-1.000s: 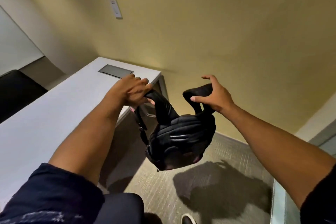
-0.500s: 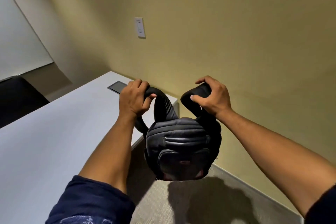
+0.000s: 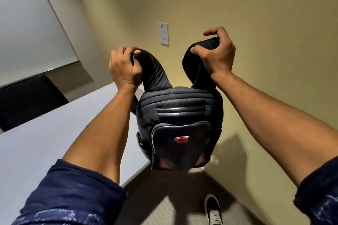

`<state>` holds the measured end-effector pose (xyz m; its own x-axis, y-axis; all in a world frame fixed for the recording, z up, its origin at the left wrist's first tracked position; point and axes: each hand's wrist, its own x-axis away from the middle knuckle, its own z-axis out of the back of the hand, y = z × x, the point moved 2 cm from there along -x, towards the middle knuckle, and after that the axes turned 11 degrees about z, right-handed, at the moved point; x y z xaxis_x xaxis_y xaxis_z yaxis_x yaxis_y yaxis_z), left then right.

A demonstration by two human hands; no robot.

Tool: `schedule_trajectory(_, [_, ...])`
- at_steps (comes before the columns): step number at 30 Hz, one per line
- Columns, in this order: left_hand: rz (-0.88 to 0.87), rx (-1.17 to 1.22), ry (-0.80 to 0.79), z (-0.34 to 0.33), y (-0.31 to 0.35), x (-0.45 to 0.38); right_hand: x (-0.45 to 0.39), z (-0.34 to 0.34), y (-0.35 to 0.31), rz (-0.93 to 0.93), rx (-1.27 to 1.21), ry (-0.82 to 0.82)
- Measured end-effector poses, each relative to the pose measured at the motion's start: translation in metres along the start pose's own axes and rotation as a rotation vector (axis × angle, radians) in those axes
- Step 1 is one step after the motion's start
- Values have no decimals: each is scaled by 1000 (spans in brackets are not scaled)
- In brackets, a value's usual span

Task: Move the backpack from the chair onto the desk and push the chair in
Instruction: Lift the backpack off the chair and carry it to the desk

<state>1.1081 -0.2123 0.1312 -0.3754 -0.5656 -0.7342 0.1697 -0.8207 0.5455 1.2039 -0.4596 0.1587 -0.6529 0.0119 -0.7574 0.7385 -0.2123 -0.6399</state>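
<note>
Black padded straps fill both fists: the left hand point(image 3: 124, 67) is closed around the left shoulder strap point(image 3: 155, 71), and the right hand point(image 3: 217, 55) pinches the right shoulder strap point(image 3: 197, 60) between thumb and curled fingers, the forefinger lifted clear. Below the two grips hangs the backpack point(image 3: 179, 128), a dark bag with small red patches, held up in the air and touching nothing else. It hangs just past the corner of the pale table point(image 3: 45, 142), over the carpet point(image 3: 173, 206) rather than over the top. I judge the carry to be under way, with the set-down not yet made. The next move calls for swinging the bag leftward over the table and lowering it until its base rests there, then loosening both grips. No chair can be picked out with certainty; pushing it in remains.
</note>
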Motion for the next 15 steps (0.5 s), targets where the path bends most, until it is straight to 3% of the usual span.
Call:
schedule_trajectory(4, [75,-82,87,-25,-11,-48,-47,-55,27,-1,-98,11])
schedule_trajectory(12, [131,-286,120,-65,-63,-100,-92,-161,82,49,-181,-149])
schedule_trajectory(13, [142,-286,103,-70,-68,-98,-91,-169,89,47,-165,-194])
schedule_trajectory(15, [73,-262,-56,-85,-121,-126,-64,-222,100,-33,-76,-92])
